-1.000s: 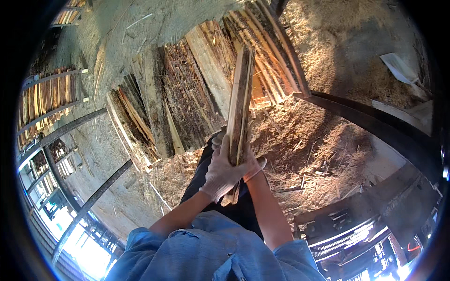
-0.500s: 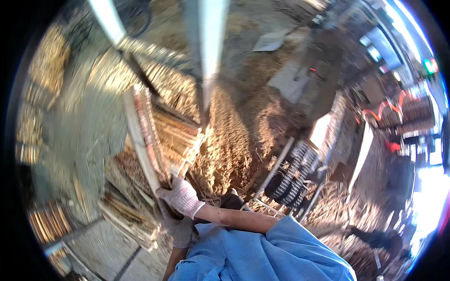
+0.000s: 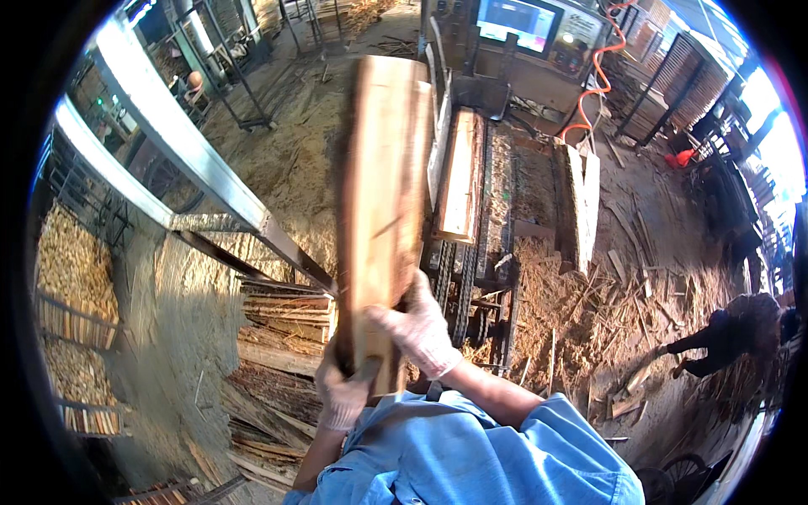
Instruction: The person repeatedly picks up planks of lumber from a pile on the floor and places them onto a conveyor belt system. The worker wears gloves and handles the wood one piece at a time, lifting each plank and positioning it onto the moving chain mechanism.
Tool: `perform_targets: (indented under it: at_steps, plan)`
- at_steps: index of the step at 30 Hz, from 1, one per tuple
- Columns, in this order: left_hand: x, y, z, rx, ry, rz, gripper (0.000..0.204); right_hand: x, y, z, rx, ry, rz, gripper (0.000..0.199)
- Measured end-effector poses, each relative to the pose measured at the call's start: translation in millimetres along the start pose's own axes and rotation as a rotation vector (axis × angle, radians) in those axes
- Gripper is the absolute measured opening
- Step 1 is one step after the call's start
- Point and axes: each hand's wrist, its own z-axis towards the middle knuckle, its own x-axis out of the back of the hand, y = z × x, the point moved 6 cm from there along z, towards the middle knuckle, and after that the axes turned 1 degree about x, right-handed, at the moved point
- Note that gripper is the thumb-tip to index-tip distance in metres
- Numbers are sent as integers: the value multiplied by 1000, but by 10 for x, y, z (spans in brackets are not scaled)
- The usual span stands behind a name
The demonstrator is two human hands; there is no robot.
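Observation:
Both my hands wear pale gloves and grip rough, bark-edged wooden boards (image 3: pixel 383 185), which are blurred by motion and point away from me, lengthwise. My left hand (image 3: pixel 343 391) wraps the near end from the left. On the right side of that end, my right hand (image 3: pixel 421 332) is closed with its thumb across the top. How many boards are stacked in my grip I cannot tell. Just right of them, another board (image 3: pixel 461 177) lies lengthwise on a chain conveyor (image 3: pixel 497 198).
A pile of slabs (image 3: pixel 286 316) lies left of my hands beside a metal frame (image 3: pixel 181 156). A screen (image 3: pixel 519 23) and an orange coiled hose (image 3: pixel 599 71) are beyond the conveyor. Wood scraps (image 3: pixel 623 303) litter the right floor, where another person (image 3: pixel 732 337) bends over.
My view has turned right, towards the conveyor. Held in both hands throughout, the boards have swung from beside the slab pile on the left to in front of my body.

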Motion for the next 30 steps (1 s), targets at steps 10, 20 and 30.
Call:
perform_targets:
  at_steps: [10, 20, 30]
  plan:
    - [-841, 236, 124, -129, -505, -141, 91, 1623, 641, 607, -309, 389, 189, 54]
    - [901, -1507, -1271, 712, 280, -136, 71, 2298, 1224, 2517, -308, 292, -186, 54]
    - [1123, -2233, -2391, 1006, 631, -293, 72, 1783, 1385, 3233, -330, 73, -857, 63]
